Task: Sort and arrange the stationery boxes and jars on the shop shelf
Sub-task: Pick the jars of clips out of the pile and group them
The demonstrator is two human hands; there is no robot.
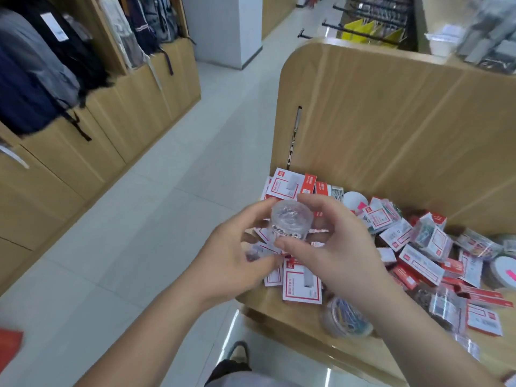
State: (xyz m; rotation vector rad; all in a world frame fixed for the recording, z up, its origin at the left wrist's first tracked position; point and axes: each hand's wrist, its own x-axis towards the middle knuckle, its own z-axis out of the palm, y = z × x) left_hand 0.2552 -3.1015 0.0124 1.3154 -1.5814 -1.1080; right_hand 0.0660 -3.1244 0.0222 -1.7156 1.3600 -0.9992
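In the head view both hands grip one small clear plastic round jar of silvery clips (291, 223) above the light wooden shelf (296, 317). The left hand (231, 255) curls round it from nine o'clock and the right hand (335, 247) pinches it from three o'clock. Sorting looks barely begun. Red-and-white cardboard boxes (301, 283) lie heaped every way from twelve round to six o'clock of that jar. A clear tub of coloured paper clips (346, 321) lies tipped at five o'clock, and a white-lidded round tub (501, 270) sits among them at three o'clock.
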